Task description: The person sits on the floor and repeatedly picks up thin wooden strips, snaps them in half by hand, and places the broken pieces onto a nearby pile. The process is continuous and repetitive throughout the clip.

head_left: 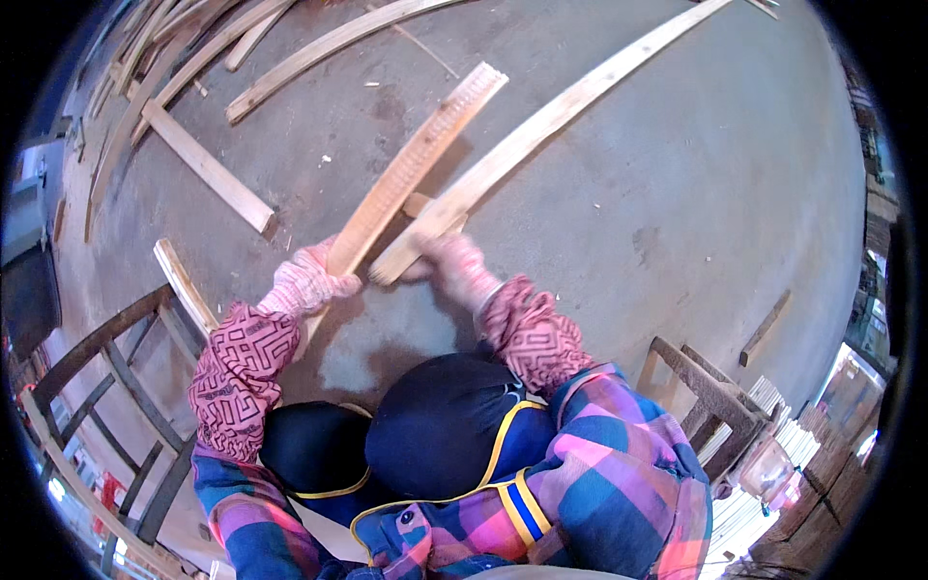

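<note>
My left hand (pixel 311 278), in a pink-and-white knit glove, is closed round the near end of a rough-sawn wooden board (pixel 418 162). That board slants up and away to the right. In a matching glove, my right hand (pixel 454 269) grips the near end of a long pale wooden strip (pixel 565 116), with fingertips showing beneath it. The strip runs far off toward the upper right. A short wood piece (pixel 417 204) shows between the two, partly hidden by them. Patterned pink sleeve covers wrap both forearms.
Many wooden strips (pixel 174 43) lie heaped at the far left, with one board (pixel 208 169) nearer me. A slatted wooden frame (pixel 121 362) stands at my left. On the right are a wooden stool-like frame (pixel 701 387) and a short stick (pixel 766 329) on the concrete floor.
</note>
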`<state>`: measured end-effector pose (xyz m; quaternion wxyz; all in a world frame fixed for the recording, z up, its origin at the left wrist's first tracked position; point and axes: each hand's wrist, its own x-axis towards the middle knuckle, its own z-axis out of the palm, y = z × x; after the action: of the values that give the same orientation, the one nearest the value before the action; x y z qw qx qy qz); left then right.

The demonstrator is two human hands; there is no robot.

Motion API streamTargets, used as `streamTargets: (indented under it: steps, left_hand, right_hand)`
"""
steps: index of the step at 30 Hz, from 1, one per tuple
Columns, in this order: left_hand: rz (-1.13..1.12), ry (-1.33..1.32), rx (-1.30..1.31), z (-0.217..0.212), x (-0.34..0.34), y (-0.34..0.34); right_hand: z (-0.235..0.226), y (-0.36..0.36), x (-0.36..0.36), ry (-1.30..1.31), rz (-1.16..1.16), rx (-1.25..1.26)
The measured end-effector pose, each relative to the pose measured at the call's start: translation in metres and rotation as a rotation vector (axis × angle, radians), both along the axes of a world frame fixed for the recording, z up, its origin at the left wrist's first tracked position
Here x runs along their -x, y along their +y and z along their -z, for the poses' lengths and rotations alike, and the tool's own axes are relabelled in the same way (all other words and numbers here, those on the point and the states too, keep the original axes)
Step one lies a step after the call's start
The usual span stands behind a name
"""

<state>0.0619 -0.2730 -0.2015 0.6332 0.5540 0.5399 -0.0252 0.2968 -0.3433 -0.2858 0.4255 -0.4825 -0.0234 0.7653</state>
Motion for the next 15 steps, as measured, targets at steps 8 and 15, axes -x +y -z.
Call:
streamTargets:
  steps: [8, 15]
  left_hand:
    - [0.179, -0.073, 0.233, 0.004, 0.001, -0.017]
    - [0.243, 0.326, 0.137, 0.003, 0.049, -0.054]
  right_hand:
    - [0.008, -0.018, 0.036, -0.122, -0.831, -0.597]
    - [-0.034, 0.087, -0.079, -0.125, 0.454, 0.222]
